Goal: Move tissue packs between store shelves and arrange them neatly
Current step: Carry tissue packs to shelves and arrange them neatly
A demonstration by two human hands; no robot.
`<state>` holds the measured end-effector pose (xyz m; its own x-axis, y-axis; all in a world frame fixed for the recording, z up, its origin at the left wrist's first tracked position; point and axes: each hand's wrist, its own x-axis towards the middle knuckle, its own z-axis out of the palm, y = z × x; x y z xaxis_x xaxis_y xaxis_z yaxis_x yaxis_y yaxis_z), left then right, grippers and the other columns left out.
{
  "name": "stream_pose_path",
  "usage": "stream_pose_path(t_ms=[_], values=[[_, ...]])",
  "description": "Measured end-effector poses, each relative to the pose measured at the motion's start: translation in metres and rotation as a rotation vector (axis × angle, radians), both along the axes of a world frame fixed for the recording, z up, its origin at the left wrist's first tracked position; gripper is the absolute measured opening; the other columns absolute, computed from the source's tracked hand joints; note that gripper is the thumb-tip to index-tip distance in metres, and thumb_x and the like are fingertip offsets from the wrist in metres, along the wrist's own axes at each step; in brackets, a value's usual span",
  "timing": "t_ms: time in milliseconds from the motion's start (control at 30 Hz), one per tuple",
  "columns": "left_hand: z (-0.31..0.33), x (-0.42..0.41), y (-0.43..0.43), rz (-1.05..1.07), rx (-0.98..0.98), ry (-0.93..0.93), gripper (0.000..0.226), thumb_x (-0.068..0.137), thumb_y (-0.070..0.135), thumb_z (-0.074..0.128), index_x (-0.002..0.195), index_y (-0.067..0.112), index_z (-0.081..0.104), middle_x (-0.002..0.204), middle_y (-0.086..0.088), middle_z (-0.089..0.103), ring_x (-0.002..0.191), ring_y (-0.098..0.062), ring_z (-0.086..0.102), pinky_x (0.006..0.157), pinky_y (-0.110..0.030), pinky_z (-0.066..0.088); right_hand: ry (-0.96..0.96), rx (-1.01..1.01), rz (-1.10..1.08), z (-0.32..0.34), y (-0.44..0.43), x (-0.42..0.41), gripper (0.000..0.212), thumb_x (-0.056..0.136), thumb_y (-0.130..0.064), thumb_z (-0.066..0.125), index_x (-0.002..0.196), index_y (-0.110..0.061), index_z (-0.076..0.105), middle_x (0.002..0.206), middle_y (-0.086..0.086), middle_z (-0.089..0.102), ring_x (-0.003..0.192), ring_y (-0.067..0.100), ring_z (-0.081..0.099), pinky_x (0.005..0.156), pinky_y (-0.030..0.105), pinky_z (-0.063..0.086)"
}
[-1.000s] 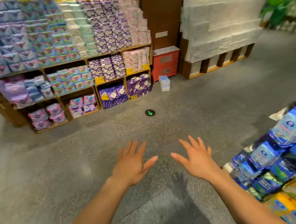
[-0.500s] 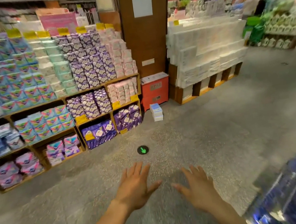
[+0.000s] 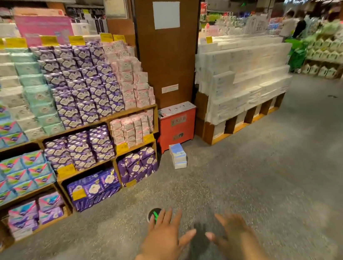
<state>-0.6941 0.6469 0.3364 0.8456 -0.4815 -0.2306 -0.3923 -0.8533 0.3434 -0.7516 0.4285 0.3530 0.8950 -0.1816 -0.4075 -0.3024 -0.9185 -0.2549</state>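
Both hands hold nothing: the left hand (image 3: 165,242) hangs palm-down with its fingers spread straight, and the right hand (image 3: 235,239), though blurred, looks likewise spread and empty. A small stack of blue-and-white tissue packs (image 3: 178,155) stands on the floor (image 3: 271,182) just in front of the red cabinet (image 3: 177,124), apart from any shelf. Left of the red cabinet, the wooden shelves (image 3: 78,128) are packed with purple, pink and blue packs in fairly even rows. Right of it, a white tissue display (image 3: 246,89) is stacked high. On this showing no carry has begun, and the floor stack likely remains to be shelved and straightened.
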Motion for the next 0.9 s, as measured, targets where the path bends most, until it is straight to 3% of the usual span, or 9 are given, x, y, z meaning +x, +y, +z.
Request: stream_pose_path(t_ms=[167,300,367,467,567,700,800,900], values=[[0.014,0.156,-0.048,-0.068,0.019,-0.021,0.106,0.075,0.086,-0.003,0.161,0.026,0.010,0.169,-0.006,0.005,0.156,-0.026,-0.002,0.124,-0.049,-0.001,0.006,-0.033,-0.057,0.011,-0.041,0.130,0.143,0.034,-0.099,-0.017,0.161,-0.038,0.010,0.171,-0.003,-0.003,0.157,0.027,-0.006,0.125,0.054,0.007],[0.015,0.257,-0.091,-0.137,0.076,-0.006,0.087,0.094,0.077,0.015,0.161,0.023,0.011,0.169,-0.008,0.005,0.155,-0.028,-0.001,0.124,-0.050,-0.001,0.042,-0.005,-0.108,0.027,-0.085,0.220,0.118,0.058,-0.096,-0.001,0.161,-0.038,0.008,0.171,-0.003,-0.003,0.157,0.027,-0.008,0.124,0.056,0.006],[0.009,0.303,-0.115,-0.159,0.091,0.005,0.085,0.096,0.076,0.017,0.161,0.022,0.011,0.169,-0.008,0.006,0.155,-0.028,-0.001,0.124,-0.050,-0.001,0.049,-0.008,-0.147,0.021,-0.111,0.265,0.133,0.043,-0.098,-0.011,0.160,-0.039,0.010,0.171,-0.003,-0.002,0.157,0.027,-0.006,0.124,0.055,0.006],[-0.006,0.375,-0.152,-0.174,0.097,0.006,0.084,0.096,0.077,0.017,0.161,0.024,0.010,0.169,-0.007,0.008,0.155,-0.027,0.001,0.124,-0.050,0.000,0.074,0.002,-0.180,0.006,-0.148,0.335,0.142,0.034,-0.095,-0.012,0.161,-0.037,0.011,0.171,-0.003,-0.004,0.157,0.028,-0.006,0.125,0.056,0.006],[-0.020,0.449,-0.192,-0.143,0.100,0.023,0.097,0.085,0.084,0.005,0.161,0.025,0.009,0.169,-0.008,0.005,0.155,-0.029,0.000,0.123,-0.050,-0.001,0.068,-0.001,-0.157,-0.013,-0.192,0.411,0.156,0.023,-0.103,-0.022,0.160,-0.039,0.012,0.171,-0.003,-0.001,0.157,0.027,-0.003,0.124,0.054,0.007],[-0.018,0.531,-0.233,-0.036,0.090,0.060,0.114,0.067,0.090,-0.005,0.161,0.027,0.010,0.169,-0.009,0.003,0.156,-0.028,-0.002,0.124,-0.049,-0.002,0.030,0.010,-0.040,-0.009,-0.247,0.515,0.128,0.053,-0.103,-0.001,0.160,-0.036,0.019,0.170,0.000,0.010,0.157,0.027,0.007,0.122,0.050,0.015],[-0.012,0.594,-0.256,0.045,0.074,0.064,0.117,0.064,0.092,-0.007,0.161,0.027,0.008,0.169,-0.008,0.001,0.156,-0.027,-0.004,0.125,-0.049,-0.001,0.044,0.003,0.041,-0.002,-0.280,0.602,0.140,0.040,-0.103,-0.014,0.161,-0.037,0.015,0.171,-0.002,0.003,0.157,0.029,0.003,0.123,0.053,0.010],[-0.016,0.651,-0.273,0.088,0.058,0.046,0.113,0.069,0.090,-0.005,0.161,0.026,0.010,0.169,-0.007,0.003,0.156,-0.027,-0.002,0.123,-0.049,-0.002,0.069,-0.046,0.159,0.000,-0.298,0.680,0.108,0.068,-0.092,0.006,0.161,-0.036,0.011,0.171,-0.001,0.003,0.157,0.030,0.003,0.123,0.053,0.010]])
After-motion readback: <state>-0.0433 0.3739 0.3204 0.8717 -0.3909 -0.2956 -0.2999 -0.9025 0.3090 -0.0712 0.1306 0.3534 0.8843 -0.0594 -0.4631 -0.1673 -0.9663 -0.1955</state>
